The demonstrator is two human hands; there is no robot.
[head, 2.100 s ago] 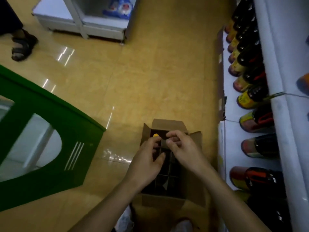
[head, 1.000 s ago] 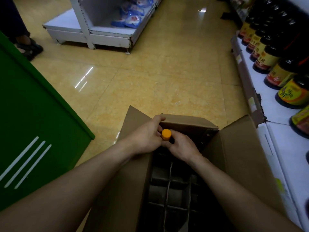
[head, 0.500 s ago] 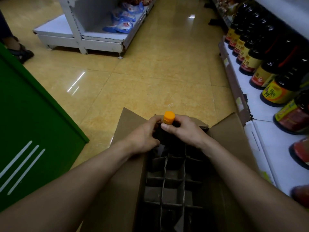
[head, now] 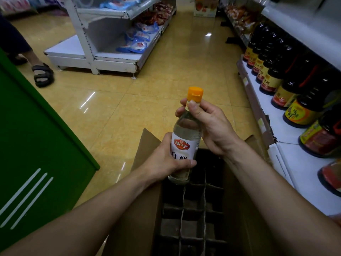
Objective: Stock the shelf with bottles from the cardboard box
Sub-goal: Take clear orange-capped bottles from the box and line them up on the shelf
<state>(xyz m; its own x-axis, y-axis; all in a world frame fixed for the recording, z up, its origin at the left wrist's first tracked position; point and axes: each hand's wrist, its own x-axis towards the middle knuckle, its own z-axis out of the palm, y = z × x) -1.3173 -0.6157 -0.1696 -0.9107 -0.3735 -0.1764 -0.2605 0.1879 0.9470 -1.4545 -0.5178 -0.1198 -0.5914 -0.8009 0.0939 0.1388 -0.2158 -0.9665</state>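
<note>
A clear bottle (head: 186, 133) with an orange cap and a white label hangs upright just above the open cardboard box (head: 147, 209). My left hand (head: 166, 159) wraps its lower body. My right hand (head: 208, 124) pinches its neck below the cap. The box stands on the floor below my arms, with cardboard dividers (head: 193, 209) forming several dark cells. The white shelf (head: 299, 172) runs along the right, with dark sauce bottles (head: 287, 84) standing in rows on it.
A green cabinet (head: 36, 145) stands close on the left. Another person's sandalled foot (head: 43, 74) is at the far left. A white shelving unit (head: 103, 43) with blue packets stands across the tiled aisle.
The bottle has come up out of the box's far cell into full view. My left hand moved from the box rim onto the bottle's body. The camera tilted up.
</note>
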